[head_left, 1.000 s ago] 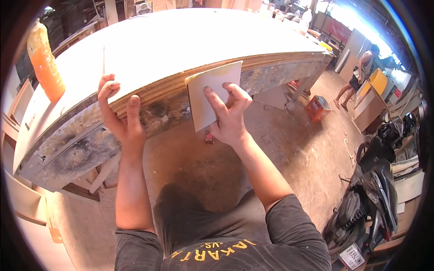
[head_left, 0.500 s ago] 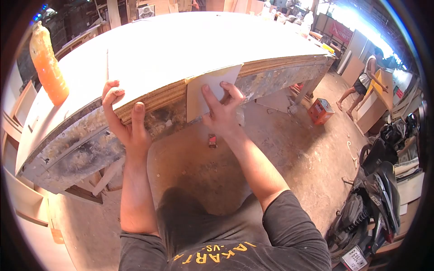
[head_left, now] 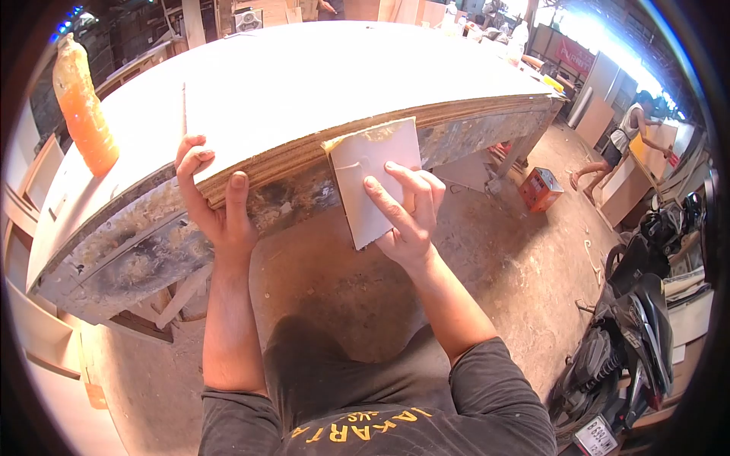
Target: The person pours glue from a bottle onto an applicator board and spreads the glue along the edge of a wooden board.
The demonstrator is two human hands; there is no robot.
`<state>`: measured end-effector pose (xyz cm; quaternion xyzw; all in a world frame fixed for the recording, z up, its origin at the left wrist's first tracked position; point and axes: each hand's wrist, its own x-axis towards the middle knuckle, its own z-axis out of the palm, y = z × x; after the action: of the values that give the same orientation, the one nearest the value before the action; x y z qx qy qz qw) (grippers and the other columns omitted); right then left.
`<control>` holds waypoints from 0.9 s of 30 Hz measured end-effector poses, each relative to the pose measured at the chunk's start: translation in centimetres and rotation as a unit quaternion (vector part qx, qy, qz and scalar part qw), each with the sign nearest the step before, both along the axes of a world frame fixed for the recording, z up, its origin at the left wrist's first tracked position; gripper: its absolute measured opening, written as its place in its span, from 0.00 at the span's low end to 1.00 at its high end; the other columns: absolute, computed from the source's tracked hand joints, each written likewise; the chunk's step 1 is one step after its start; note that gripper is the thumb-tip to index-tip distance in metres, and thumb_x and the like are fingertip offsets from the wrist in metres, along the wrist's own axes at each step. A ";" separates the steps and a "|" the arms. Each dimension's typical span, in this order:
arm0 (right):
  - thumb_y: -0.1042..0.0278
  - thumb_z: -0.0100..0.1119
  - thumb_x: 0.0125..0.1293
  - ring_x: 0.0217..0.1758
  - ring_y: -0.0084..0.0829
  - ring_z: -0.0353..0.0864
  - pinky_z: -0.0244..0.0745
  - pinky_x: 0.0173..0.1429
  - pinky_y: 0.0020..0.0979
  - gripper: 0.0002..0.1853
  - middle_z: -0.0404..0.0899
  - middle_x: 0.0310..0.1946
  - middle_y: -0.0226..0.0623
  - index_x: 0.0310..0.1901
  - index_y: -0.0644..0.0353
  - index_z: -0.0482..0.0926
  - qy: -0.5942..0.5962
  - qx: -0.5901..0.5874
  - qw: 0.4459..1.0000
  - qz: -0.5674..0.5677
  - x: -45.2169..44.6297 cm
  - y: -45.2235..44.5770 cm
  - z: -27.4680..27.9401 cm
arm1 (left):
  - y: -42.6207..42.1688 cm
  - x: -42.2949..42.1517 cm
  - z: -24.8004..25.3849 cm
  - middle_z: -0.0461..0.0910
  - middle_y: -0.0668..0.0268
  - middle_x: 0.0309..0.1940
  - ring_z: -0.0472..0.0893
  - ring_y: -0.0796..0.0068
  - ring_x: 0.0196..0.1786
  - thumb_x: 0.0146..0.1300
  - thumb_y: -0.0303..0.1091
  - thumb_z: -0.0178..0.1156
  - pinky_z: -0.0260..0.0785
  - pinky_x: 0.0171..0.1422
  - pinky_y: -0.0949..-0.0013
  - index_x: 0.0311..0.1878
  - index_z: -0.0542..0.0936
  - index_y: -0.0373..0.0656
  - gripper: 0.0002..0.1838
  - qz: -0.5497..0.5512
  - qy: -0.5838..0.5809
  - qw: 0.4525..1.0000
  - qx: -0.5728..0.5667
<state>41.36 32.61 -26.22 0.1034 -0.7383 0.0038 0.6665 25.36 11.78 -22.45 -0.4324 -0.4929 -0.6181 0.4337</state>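
White boards with layered brown edges [head_left: 281, 169] lie stacked on a stained workbench [head_left: 137, 235]. My left hand [head_left: 217, 201] grips the front edge of the stack, fingers curled on top and thumb against the side. In my right hand [head_left: 411, 209] is a thin pale rectangular piece [head_left: 365, 175], held with fingers on its face, its top edge yellowish and rough. That piece is tilted and sits just in front of the stack's edge. Whether it touches the edge I cannot tell.
An orange-filled plastic bottle [head_left: 85, 121] stands at the left on the boards. On the floor at the right are a red tin [head_left: 541, 190] and a motorcycle [head_left: 623, 342]. Another person [head_left: 623, 137] bends beside wooden panels at the far right.
My right hand and the pale piece have come down and toward me from the stack's edge, shifting right. My left hand stays on the edge. The other person has bent over further.
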 end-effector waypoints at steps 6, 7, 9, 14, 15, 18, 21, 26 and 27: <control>0.69 0.73 0.48 0.58 0.42 0.72 0.73 0.63 0.40 0.28 0.83 0.62 0.36 0.56 0.49 0.92 -0.055 0.001 0.998 -0.028 -0.2 0.2 1.1 | -0.1 0.2 -0.2 0.69 0.50 0.70 0.66 0.57 0.75 0.77 0.38 0.59 0.55 0.80 0.51 0.63 0.70 0.41 0.18 -0.008 -0.007 1.000 -0.014; 0.69 0.71 0.48 0.57 0.42 0.74 0.72 0.62 0.40 0.29 0.83 0.61 0.34 0.56 0.47 0.92 -0.041 0.004 0.999 -0.024 -0.6 0.5 0.6 | -0.2 0.2 -0.1 0.69 0.50 0.70 0.66 0.58 0.75 0.77 0.38 0.59 0.55 0.80 0.51 0.63 0.70 0.41 0.18 -0.005 -0.005 1.000 -0.018; 0.69 0.70 0.46 0.55 0.41 0.76 0.71 0.61 0.40 0.30 0.84 0.59 0.31 0.57 0.45 0.91 -0.025 0.003 1.000 -0.016 -0.7 0.6 0.2 | -0.3 0.1 -0.2 0.69 0.50 0.70 0.66 0.58 0.75 0.77 0.37 0.59 0.56 0.80 0.51 0.62 0.70 0.42 0.17 0.000 -0.002 1.000 -0.023; 0.66 0.72 0.45 0.53 0.39 0.77 0.72 0.60 0.40 0.30 0.85 0.57 0.29 0.56 0.43 0.91 -0.028 -0.015 1.000 0.000 0.0 0.0 -0.3 | -0.2 0.1 -0.1 0.69 0.51 0.69 0.66 0.58 0.74 0.77 0.36 0.59 0.56 0.79 0.51 0.61 0.71 0.42 0.16 -0.003 -0.003 1.000 -0.019; 0.66 0.73 0.46 0.53 0.39 0.77 0.72 0.60 0.40 0.29 0.85 0.57 0.29 0.56 0.43 0.91 -0.037 -0.016 0.999 -0.004 0.2 -0.1 -0.6 | -0.2 0.1 -0.2 0.70 0.51 0.69 0.66 0.58 0.74 0.77 0.36 0.59 0.56 0.79 0.51 0.61 0.71 0.42 0.16 -0.007 -0.005 1.000 -0.018; 0.64 0.73 0.47 0.53 0.39 0.76 0.71 0.60 0.40 0.28 0.85 0.57 0.29 0.55 0.43 0.92 -0.051 -0.016 0.999 -0.010 0.5 0.0 -1.2 | -0.2 0.1 -0.1 0.70 0.51 0.69 0.66 0.58 0.74 0.77 0.36 0.58 0.55 0.79 0.51 0.61 0.70 0.41 0.16 -0.007 -0.003 1.000 -0.016; 0.65 0.73 0.47 0.53 0.39 0.76 0.71 0.60 0.40 0.27 0.85 0.57 0.30 0.55 0.44 0.92 -0.040 -0.020 0.999 -0.008 0.9 -0.2 -1.3 | -0.4 0.2 0.0 0.70 0.51 0.68 0.67 0.58 0.74 0.77 0.36 0.58 0.55 0.79 0.51 0.61 0.70 0.41 0.16 0.008 0.003 1.000 -0.027; 0.65 0.73 0.48 0.54 0.39 0.76 0.70 0.62 0.40 0.26 0.85 0.58 0.30 0.54 0.44 0.92 -0.020 -0.007 0.999 -0.023 0.1 -0.3 -0.5 | -0.3 0.2 0.0 0.70 0.51 0.67 0.67 0.59 0.73 0.78 0.37 0.58 0.54 0.79 0.50 0.60 0.70 0.41 0.15 -0.001 -0.003 1.000 -0.024; 0.64 0.73 0.49 0.54 0.40 0.75 0.71 0.61 0.41 0.25 0.85 0.58 0.31 0.54 0.45 0.92 -0.027 -0.006 0.999 -0.028 -0.2 0.0 -1.0 | -0.2 0.1 0.0 0.70 0.51 0.67 0.67 0.60 0.71 0.77 0.40 0.60 0.56 0.77 0.52 0.59 0.70 0.41 0.17 -0.007 -0.005 1.000 -0.015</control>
<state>41.14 32.56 -27.26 0.0783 -0.7588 -0.0077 0.6466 25.49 11.57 -22.43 -0.4396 -0.5012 -0.6157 0.4201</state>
